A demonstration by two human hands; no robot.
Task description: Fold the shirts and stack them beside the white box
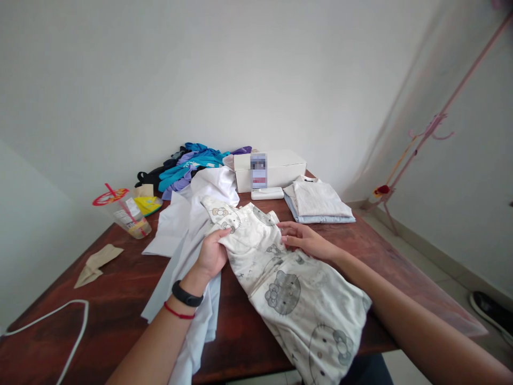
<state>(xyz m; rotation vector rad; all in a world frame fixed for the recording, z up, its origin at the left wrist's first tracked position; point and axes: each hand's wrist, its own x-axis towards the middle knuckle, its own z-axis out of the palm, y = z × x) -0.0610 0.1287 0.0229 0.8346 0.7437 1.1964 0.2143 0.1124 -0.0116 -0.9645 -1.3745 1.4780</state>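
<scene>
A cream garment printed with grey cartoon cats lies across the dark wooden table and hangs over its near edge. My left hand pinches the garment's left edge, thumb on top. My right hand rests on the garment's right edge with its fingers closed on the cloth. A black band and a red string sit on my left wrist. Under the garment's far end lies a white garment, spread and partly draped off the table.
A folded stack of pale clothes sits at the back right beside a white box. A heap of blue, purple and black clothes lies behind. A plastic cup with a straw, a paper bag and a white cable are at the left.
</scene>
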